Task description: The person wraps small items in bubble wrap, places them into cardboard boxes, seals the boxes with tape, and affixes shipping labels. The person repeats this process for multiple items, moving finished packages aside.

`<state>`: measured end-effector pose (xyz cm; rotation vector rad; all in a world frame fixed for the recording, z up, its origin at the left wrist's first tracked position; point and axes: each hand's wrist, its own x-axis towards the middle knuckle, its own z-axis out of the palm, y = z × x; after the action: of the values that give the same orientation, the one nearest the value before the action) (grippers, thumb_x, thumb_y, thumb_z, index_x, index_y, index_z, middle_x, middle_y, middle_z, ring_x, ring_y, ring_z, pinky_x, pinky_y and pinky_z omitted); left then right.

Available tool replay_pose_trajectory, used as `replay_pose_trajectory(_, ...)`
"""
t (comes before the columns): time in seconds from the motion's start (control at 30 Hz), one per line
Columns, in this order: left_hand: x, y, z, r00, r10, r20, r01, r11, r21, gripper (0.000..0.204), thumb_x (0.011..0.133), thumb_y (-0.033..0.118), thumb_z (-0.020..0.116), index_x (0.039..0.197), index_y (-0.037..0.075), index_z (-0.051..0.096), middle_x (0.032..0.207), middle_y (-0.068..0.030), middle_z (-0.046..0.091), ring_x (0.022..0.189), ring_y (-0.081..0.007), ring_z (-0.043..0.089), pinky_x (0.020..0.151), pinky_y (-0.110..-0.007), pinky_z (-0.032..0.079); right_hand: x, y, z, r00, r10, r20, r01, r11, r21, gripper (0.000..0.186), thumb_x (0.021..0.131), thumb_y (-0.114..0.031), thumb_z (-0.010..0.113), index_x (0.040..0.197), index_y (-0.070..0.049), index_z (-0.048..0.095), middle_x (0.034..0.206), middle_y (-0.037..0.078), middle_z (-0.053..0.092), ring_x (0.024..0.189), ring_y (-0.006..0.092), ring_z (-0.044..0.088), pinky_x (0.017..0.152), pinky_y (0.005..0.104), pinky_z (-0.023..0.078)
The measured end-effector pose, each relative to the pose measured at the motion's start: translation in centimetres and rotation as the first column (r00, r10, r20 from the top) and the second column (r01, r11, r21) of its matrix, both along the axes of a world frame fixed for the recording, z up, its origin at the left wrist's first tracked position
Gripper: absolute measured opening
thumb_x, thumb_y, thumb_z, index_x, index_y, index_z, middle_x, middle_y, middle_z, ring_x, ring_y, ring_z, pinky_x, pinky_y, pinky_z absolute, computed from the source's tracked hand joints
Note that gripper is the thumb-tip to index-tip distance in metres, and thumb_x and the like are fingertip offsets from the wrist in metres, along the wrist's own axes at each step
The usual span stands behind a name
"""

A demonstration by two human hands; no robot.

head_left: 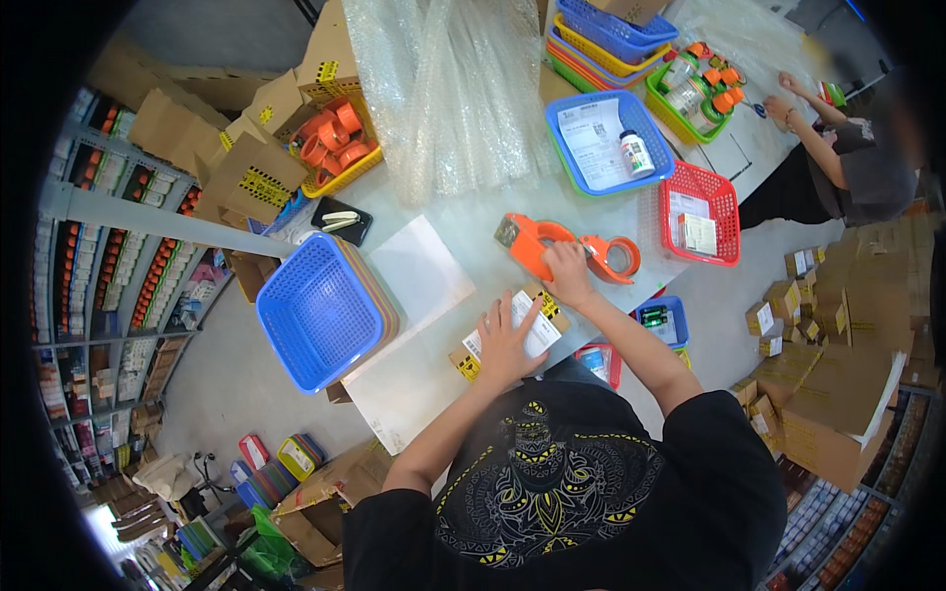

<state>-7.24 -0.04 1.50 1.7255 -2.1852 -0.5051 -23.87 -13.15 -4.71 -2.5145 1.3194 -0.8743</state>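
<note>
My left hand [501,350] grips a small cardboard parcel [466,361] with yellow-and-black tape and a white label [537,335], its fingers spread across the label side. My right hand [567,266] is closed on an orange tape dispenser [528,243], just above the parcel's upper right end. A second orange tape dispenser [618,258] lies beside it to the right. A white sheet [409,266] lies on the worktable [384,394] left of the parcel.
Stacked blue baskets [305,315] stand at the table's left. Blue [567,158] and red [729,231] baskets hold items behind. Orange rolls [330,138] and bubble wrap [443,89] lie at the back. A co-worker [857,158] is at upper right; cartons [838,345] pile at right.
</note>
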Motion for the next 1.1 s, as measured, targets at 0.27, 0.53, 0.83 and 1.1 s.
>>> replay_pose_trajectory(0.27,0.0,-0.4,0.8,0.999,-0.001,0.039,-0.002,0.997,0.082,0.099,0.061,0.049,0.079,0.148,0.029,0.035,0.149,-0.0275,0.025,0.130,-0.0455,0.033,0.103,-0.060,0.025,-4.5,5.9,13.1,0.917,-0.121,0.380,0.096,0.992,0.085,0.052,0.062,-0.007,0.078,0.111,-0.006,0.059,0.095,0.014,0.061,0.085,0.0311,0.061,0.075,0.0369,0.048)
replay_pose_trajectory(0.53,2.7,-1.4,7.2,0.681,0.062,-0.729,0.082,0.984,0.160,0.061,0.083,0.037,0.070,0.133,0.006,0.053,0.132,-0.0231,0.051,0.124,-0.0305,0.049,0.101,-0.050,0.038,-6.4,16.0,15.2,0.906,0.130,0.402,-0.112,0.991,-0.069,0.054,0.056,-0.009,0.082,0.108,-0.015,0.069,0.084,0.009,0.056,0.074,0.0268,0.056,0.074,0.0413,0.049)
replay_pose_trajectory(0.83,2.2,-1.7,9.3,0.386,0.372,-0.844,0.195,0.862,0.468,0.011,0.085,0.004,0.069,0.090,-0.005,0.073,0.080,-0.0086,0.072,0.070,-0.0094,0.064,0.066,-0.023,0.052,-4.5,19.7,16.0,0.946,0.058,0.318,-0.086,0.993,0.076,0.057,0.056,-0.012,0.083,0.111,-0.018,0.071,0.085,0.007,0.057,0.072,0.0243,0.057,0.071,0.0369,0.049)
replay_pose_trajectory(1.1,6.1,-10.8,-0.4,0.620,0.404,-0.673,-0.116,0.895,0.430,0.010,0.081,0.007,0.071,0.084,-0.002,0.074,0.072,-0.0091,0.071,0.063,-0.0116,0.066,0.060,-0.023,0.052,-7.9,24.7,17.2,0.966,-0.223,0.127,0.119,0.827,0.549,0.058,0.065,-0.014,0.081,0.121,-0.019,0.067,0.104,0.014,0.062,0.086,0.0299,0.065,0.076,0.0362,0.054)
